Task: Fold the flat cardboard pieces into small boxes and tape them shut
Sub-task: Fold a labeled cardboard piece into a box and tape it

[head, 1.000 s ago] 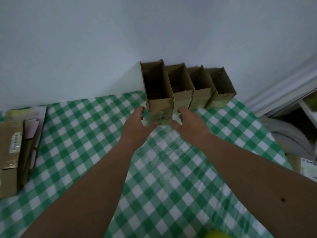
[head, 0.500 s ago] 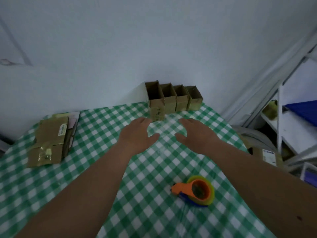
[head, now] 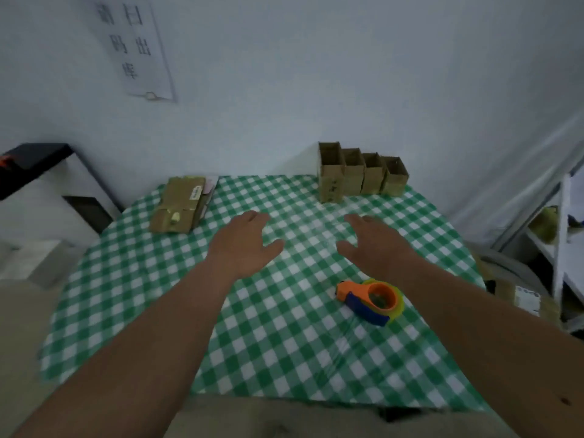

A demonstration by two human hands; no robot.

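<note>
Head view: four folded boxes lined up in a row at the far right of the table, touching each other, backed against the wall, open tops up, row running left to right. Flat cardboard stacked at the far left, long axis pointing away toward the wall. Left hand and right hand both palm down over the cloth mid-table, fingers loose and spread, holding nothing. Tape dispenser near the right forearm, orange nose pointing left. Paper sign up on the wall.
</note>
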